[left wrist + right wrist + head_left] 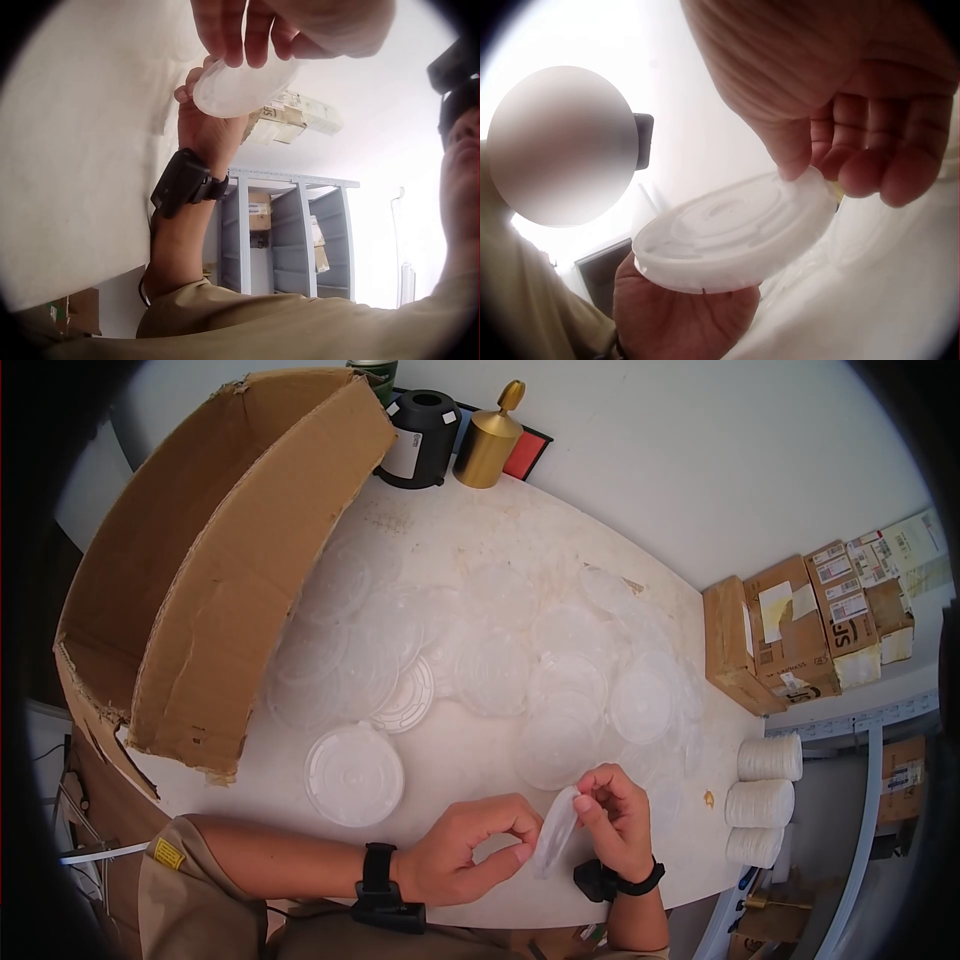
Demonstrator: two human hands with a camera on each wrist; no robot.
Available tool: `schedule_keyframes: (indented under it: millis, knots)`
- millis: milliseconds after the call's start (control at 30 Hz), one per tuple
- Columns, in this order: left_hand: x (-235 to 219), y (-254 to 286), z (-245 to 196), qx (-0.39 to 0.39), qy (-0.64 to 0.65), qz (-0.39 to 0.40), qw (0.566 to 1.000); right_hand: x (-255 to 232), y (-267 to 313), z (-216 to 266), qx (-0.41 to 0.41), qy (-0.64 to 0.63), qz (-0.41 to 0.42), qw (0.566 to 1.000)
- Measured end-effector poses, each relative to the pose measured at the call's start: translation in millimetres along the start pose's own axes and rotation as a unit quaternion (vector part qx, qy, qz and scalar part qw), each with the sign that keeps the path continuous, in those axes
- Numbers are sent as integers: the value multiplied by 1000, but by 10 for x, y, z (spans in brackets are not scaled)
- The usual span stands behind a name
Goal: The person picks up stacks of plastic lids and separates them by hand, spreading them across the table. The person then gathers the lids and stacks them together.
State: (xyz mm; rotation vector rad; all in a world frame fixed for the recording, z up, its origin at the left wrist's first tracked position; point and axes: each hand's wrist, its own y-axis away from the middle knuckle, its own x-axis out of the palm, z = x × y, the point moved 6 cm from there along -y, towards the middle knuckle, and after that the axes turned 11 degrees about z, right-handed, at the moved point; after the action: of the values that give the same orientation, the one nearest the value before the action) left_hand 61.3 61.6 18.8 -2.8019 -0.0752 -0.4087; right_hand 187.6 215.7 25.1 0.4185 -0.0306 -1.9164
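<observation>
A round, translucent white plastic lid (553, 835) is held up nearly edge-on between both hands, above the table's front. The right hand (618, 825) pinches its rim with thumb and fingertips; the right wrist view shows the thumb on the lid's ringed face (735, 217). On the other side, the left hand (475, 852) has its fingers curled at the lid's edge. In the left wrist view, the left fingers (259, 37) overlap the lid, and the left thumb is hidden there. Left of the hands lies a stack of white lids (354, 774) on the table.
Many loose clear lids (490, 660) spread across the table (480, 755). A large open cardboard box (250, 570) stands at left. Behind are a black canister (420, 445) and a gold container (487, 450). Cardboard boxes (790, 630) and white lid stacks (768, 758) line the right side.
</observation>
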Motion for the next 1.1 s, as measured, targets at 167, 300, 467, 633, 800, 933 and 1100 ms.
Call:
schedule_keyframes:
  millis: [167, 300, 467, 633, 800, 933, 1100]
  knots:
    - [-5, -8, -22, 21, -35, -22, 999, -3, 3, 16, -7, 11, -4, 1000]
    - [-3, -7, -31, 28, -64, -18, 997, 5, 6, 34, -20, 40, -26, 999]
    - [-9, -5, -67, 9, -99, -37, 994, 22, 54, 174, -117, 79, -53, 989]
    - [22, -30, -62, 16, -112, -23, 993, 271, 42, 390, -214, 114, 120, 963]
    - [31, -19, -16, 20, -109, -24, 994, 246, 80, 275, -210, 94, 126, 965]
    - [9, 3, -29, 3, -103, -33, 994, 26, 115, 261, -208, 27, 30, 977]
    - [-32, 32, -17, 2, -91, -51, 995, -306, 318, 121, -192, -52, -197, 960]
